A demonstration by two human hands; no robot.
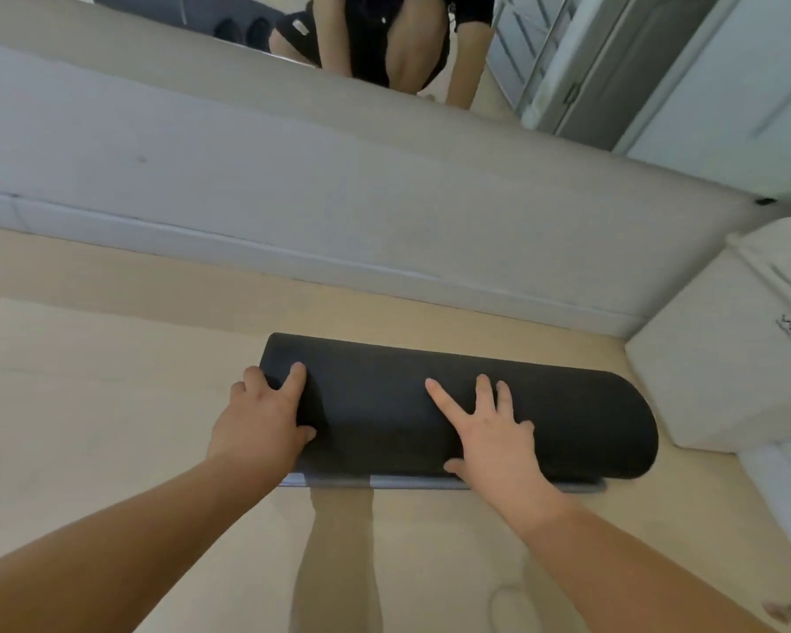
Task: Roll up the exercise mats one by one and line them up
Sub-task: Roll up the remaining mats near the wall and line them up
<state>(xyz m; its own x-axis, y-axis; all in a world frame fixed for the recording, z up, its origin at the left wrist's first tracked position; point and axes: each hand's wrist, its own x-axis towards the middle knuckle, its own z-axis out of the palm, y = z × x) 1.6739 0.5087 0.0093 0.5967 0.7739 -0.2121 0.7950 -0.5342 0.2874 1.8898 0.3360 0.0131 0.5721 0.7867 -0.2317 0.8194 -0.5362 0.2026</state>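
Hands on a charcoal foam exercise mat [384, 404], almost fully rolled on the pale wooden floor [88, 381] near the wall [247, 166]: left hand [261, 418] curls fingers [298, 374] round its end, likely squaring it; right hand [489, 436] presses flat, fingers [485, 395] spread, to hold the coil tight.

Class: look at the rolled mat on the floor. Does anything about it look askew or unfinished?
Little stands out. The mat is rolled evenly, the left hand gripping its end, the right hand flat on top. Only a thin grey strip at its near side lies flat on the floor.
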